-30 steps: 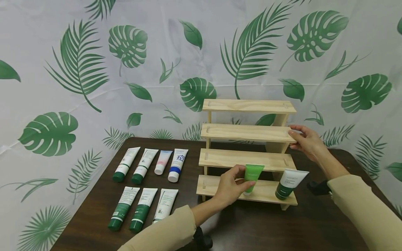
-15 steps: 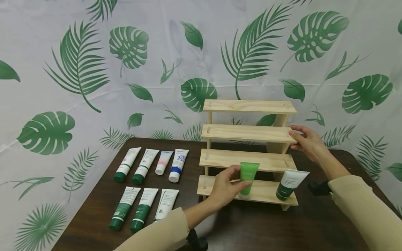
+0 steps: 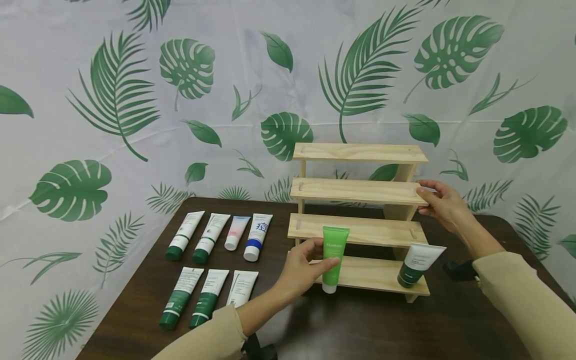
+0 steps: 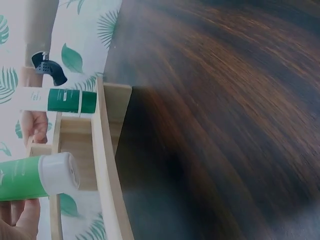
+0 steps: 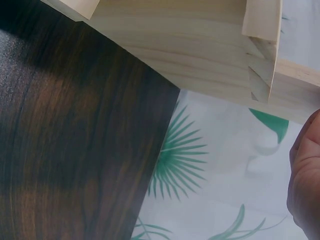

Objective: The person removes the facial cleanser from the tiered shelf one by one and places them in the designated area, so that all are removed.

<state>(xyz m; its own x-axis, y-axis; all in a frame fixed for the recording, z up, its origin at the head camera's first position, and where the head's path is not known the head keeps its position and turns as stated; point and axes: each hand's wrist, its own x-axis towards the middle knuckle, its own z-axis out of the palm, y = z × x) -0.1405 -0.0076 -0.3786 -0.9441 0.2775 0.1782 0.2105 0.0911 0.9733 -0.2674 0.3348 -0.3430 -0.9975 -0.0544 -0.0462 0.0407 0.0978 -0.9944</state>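
My left hand (image 3: pixel 299 267) pinches a bright green squeeze tube (image 3: pixel 334 252) between thumb and fingers. The tube is nearly upright, its white cap (image 4: pixel 57 172) pointing down, off the front edge of the lowest tier of a wooden stepped display rack (image 3: pixel 360 190). At the rack's right side, my right hand (image 3: pixel 445 206) grips the end of the second tier from the top, thumb above. Only part of that hand (image 5: pixel 306 175) shows in the right wrist view. A white tube with a dark green cap end (image 3: pixel 419 264) stands on the lowest tier's right end, leaning right.
On the dark wooden table (image 3: pixel 351 325), several squeeze tubes lie in two rows at the left, among them a white-and-blue one (image 3: pixel 258 237) and a pink-and-blue one (image 3: pixel 237 232). My left sleeve (image 3: pixel 207 335) covers part of the front row. A leaf-print cloth (image 3: pixel 243 60) hangs behind.
My left hand has moved left and slightly up with the green tube, drawing it off the lowest tier. My right hand keeps its grip on the rack.
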